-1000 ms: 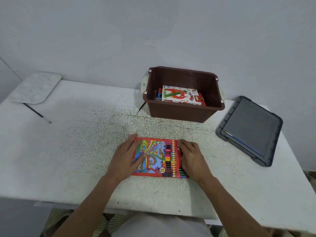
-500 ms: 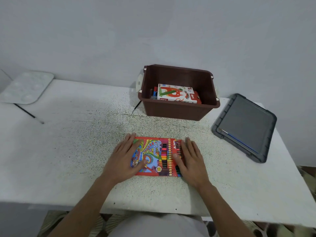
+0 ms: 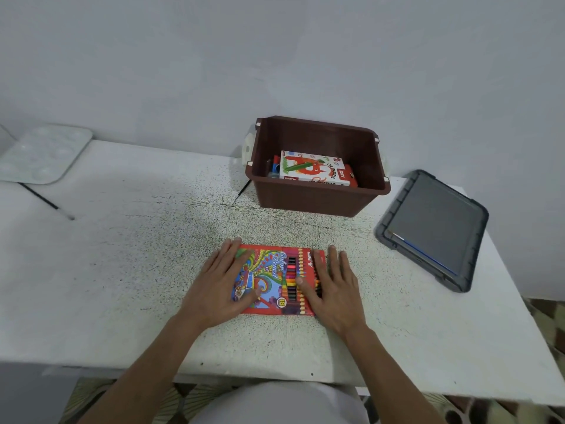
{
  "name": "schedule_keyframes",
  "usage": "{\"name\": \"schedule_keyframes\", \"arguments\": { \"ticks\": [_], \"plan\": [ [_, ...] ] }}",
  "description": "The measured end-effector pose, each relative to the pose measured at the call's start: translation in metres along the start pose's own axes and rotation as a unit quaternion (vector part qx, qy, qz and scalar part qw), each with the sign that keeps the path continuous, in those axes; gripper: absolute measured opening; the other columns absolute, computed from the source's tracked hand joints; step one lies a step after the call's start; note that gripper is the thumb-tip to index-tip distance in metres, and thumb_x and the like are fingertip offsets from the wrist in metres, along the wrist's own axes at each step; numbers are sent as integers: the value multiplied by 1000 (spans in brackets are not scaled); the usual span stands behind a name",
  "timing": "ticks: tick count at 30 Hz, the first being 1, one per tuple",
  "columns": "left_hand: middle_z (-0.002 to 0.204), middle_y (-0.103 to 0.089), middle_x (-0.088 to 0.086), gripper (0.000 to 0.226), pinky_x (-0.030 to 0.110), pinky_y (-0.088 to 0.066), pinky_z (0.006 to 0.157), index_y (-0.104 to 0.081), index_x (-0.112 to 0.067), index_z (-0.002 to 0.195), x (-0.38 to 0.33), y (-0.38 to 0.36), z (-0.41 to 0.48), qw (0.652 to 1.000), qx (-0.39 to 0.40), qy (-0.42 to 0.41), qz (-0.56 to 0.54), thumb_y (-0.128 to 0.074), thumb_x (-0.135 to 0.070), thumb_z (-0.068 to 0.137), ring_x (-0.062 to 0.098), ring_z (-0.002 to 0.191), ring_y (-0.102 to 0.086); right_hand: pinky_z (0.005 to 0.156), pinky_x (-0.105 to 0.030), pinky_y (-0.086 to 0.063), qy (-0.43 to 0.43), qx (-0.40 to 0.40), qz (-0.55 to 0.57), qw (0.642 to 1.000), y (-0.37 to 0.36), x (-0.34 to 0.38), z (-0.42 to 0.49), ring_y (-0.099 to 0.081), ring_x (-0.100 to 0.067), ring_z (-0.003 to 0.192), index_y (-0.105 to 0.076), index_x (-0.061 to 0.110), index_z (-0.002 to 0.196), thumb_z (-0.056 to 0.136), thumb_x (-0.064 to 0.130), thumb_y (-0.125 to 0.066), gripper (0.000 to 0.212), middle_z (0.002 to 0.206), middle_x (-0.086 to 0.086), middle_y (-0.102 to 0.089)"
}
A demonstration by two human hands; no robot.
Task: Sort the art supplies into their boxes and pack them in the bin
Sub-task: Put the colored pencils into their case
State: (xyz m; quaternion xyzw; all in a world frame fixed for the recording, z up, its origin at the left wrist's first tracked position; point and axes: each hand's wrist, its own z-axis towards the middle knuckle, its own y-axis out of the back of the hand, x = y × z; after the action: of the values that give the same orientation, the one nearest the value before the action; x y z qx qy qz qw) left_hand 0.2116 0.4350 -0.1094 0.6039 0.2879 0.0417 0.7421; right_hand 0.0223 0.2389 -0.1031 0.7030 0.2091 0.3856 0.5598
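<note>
Palette (image 3: 42, 153): white, round wells, far-left back corner of table (image 3: 122, 270); partly cut off by frame edge.
Brush (image 3: 46, 200): thin, dark, lies slanted just in front of palette; far end at palette's edge, touching or under it, can't tell.
L hand (image 3: 220, 286): palm down on left part of pencil box; fingers straight, slightly spread, thumb across the cover; gripping nothing.
2nd brush (image 3: 241, 192): thin, dark, on table at bin's front-left corner; upper end hidden by bin wall.
Pencil box (image 3: 275, 280): red, flat, swirl-pattern cover w/ window showing colour pencils; lies on table front-centre, under both hands, in front of bin & well apart from it.
Pastels box (image 3: 312, 168): white w/ red & green print, inside bin, lying on top of other stuff.
Bin (image 3: 318, 197): brown, open-topped, back of table nr wall; small items left of pastels box, too small to tell.
R hand (image 3: 333, 289): flat on right edge of pencil box; fingers straight, close together, thumb over the pencil window; nothing gripped.
Lid (image 3: 434, 228): grey, lies on table right of bin, not touching it.
Blue stick (image 3: 422, 252): thin, lies on lid along its front-left rim; pencil or brush, can't tell.
</note>
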Motion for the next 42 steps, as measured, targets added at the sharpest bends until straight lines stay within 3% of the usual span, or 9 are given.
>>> {"name": "schedule_keyframes", "arguments": {
  "ticks": [6,11,15,22,28,32,37,42],
  "plan": [
    [166,1,-3,86,38,-4,123,-20,-26,156,0,-1,-1,1000,2,-2,-7,-33,-78,89,14,152,8,118,-38,2,-7,-5,3,1000,0,1,0,22,-12,147,2,35,155,82,87,-5,90,161,7,16],
    [165,15,-4,112,46,-2,122,-8,-31,157,1,0,-2,998,43,-39,15,-40,-94,71,22,150,18,115,-38,6,-4,14,-8,1000,0,2,0,26,-15,146,9,41,152,76,92,-3,93,158,8,25],
    [165,14,-2,121,43,5,122,-12,-34,157,1,2,-2,997,44,-52,28,-43,-100,60,25,150,19,119,-38,1,-2,-6,13,1000,1,2,-2,21,-13,147,7,39,153,79,90,-8,91,160,9,17],
    [166,6,3,112,46,1,121,-13,-33,157,-2,0,-4,998,21,-44,40,-39,-97,68,26,151,14,122,-39,-4,-7,-33,38,999,-1,0,-7,15,-9,148,-7,32,156,84,86,-15,90,163,9,7],
    [165,0,0,101,44,-1,123,-18,-35,155,-2,-2,-4,1000,1,-21,21,-38,-92,74,20,152,11,118,-36,2,-4,-13,28,1000,0,3,-8,16,-12,149,12,38,153,77,92,-9,95,162,8,13],
    [165,1,0,101,44,-1,122,-18,-34,156,-1,-4,-4,1000,0,-20,25,-38,-91,76,21,152,10,119,-33,3,-18,-21,37,999,0,4,-8,16,-10,149,11,33,152,77,92,-10,97,164,6,8],
    [166,-1,0,101,49,-9,122,-22,-32,156,-1,-4,-3,1000,0,-17,26,-37,-92,76,23,152,6,116,-37,4,4,-8,10,1000,0,3,-7,20,-15,148,19,46,149,79,91,-14,90,162,5,17],
    [165,2,-3,103,46,-7,123,-18,-34,156,-2,-5,1,1000,7,2,24,-33,-95,73,21,152,8,116,-32,8,-16,-20,18,999,-3,3,-8,22,-8,147,25,41,146,79,91,-13,91,163,7,14]
  ]
}}
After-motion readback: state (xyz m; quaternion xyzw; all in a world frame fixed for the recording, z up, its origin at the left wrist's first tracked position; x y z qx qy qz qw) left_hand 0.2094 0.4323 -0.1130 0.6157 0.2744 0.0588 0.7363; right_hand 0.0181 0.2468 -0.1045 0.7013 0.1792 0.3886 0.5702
